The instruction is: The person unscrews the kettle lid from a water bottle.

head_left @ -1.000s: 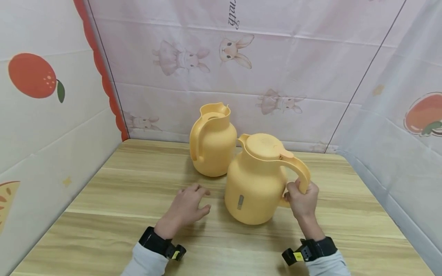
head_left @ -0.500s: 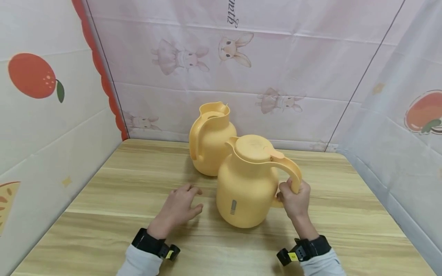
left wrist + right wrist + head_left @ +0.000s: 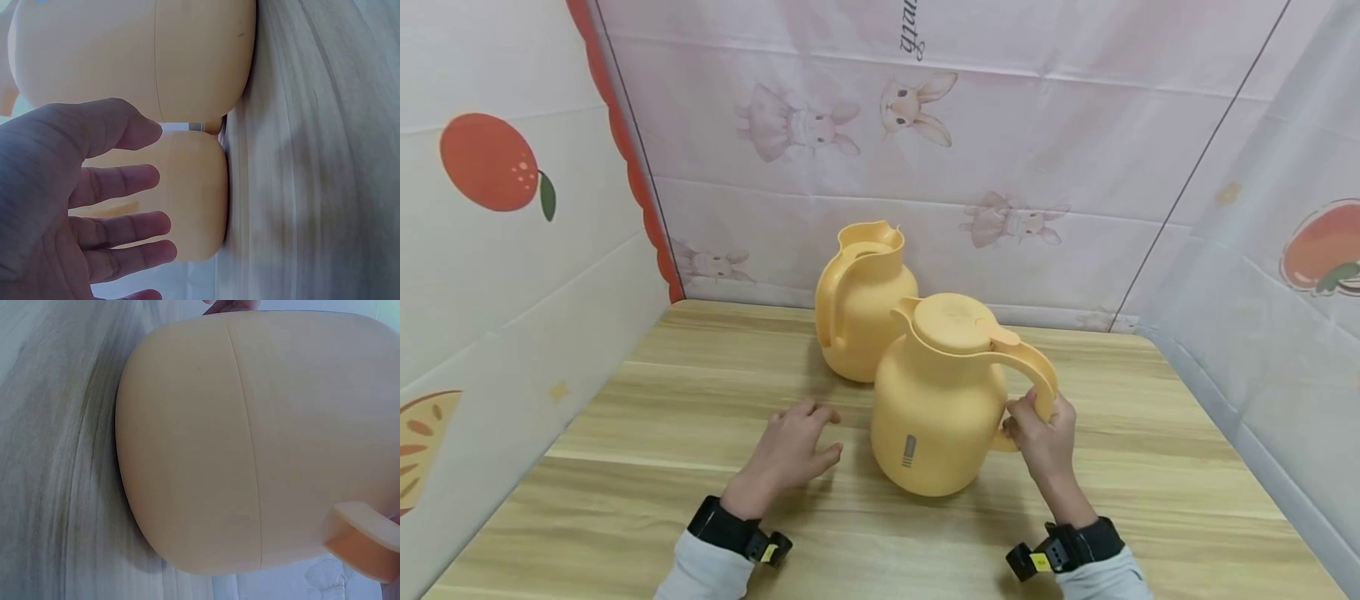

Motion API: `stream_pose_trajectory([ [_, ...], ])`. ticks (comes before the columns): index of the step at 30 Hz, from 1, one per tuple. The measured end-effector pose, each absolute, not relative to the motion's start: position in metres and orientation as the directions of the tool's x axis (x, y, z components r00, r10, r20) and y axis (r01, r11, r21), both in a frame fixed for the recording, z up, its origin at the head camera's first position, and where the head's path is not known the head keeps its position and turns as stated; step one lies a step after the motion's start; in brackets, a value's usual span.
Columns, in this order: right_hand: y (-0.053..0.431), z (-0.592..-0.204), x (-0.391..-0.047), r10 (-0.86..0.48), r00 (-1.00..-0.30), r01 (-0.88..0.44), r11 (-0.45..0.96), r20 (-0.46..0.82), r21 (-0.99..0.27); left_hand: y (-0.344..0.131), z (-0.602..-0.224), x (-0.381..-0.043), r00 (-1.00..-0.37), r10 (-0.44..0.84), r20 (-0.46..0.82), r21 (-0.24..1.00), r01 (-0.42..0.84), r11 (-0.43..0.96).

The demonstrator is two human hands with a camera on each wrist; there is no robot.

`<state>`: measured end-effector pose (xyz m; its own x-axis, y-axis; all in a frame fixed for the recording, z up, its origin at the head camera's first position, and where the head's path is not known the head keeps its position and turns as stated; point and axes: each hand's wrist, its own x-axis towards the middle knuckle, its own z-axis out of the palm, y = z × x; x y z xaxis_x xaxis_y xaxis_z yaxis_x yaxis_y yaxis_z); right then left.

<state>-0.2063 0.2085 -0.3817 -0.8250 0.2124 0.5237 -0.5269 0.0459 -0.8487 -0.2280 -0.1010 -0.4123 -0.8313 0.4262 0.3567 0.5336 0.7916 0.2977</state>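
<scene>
A yellow thermos jug with a round lid and a small grey mark stands upright on the table in the head view. My right hand grips its handle from the right; in the right wrist view the jug's body fills most of the picture. To the jug's left, my left hand hovers low over the table, fingers spread and holding nothing. The left wrist view shows the left fingers apart from both jugs. Behind stands a second yellow jug, its handle turned toward me, partly hidden by the front one.
The wood-grain table runs back to a pink rabbit-print cloth wall. White fruit-print walls stand at the left and right. Each wrist wears a black strap with a small camera.
Over the first half second, the front jug and right hand shifted slightly left and nearer, and the left hand moved slightly left too. Since then almost nothing has moved except a slight view shift.
</scene>
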Motion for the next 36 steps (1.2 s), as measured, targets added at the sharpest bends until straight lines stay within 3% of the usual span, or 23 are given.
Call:
stream_pose_trajectory([
  [19,0.21,-0.383,-0.206,0.194,-0.834,-0.514,0.067,0.516,-0.855,-0.092,-0.404,-0.228,-0.77,0.449,0.453,0.267,0.597,0.756],
  [29,0.214,-0.383,-0.203,0.137,-0.848,-0.505,0.087,0.512,-0.859,-0.081,-0.386,-0.227,-0.655,0.464,0.596,0.209,0.685,0.698],
  [36,0.219,-0.382,-0.202,0.072,-0.864,-0.492,0.094,0.499,-0.865,-0.072,-0.372,-0.224,-0.607,0.47,0.64,0.188,0.718,0.67],
])
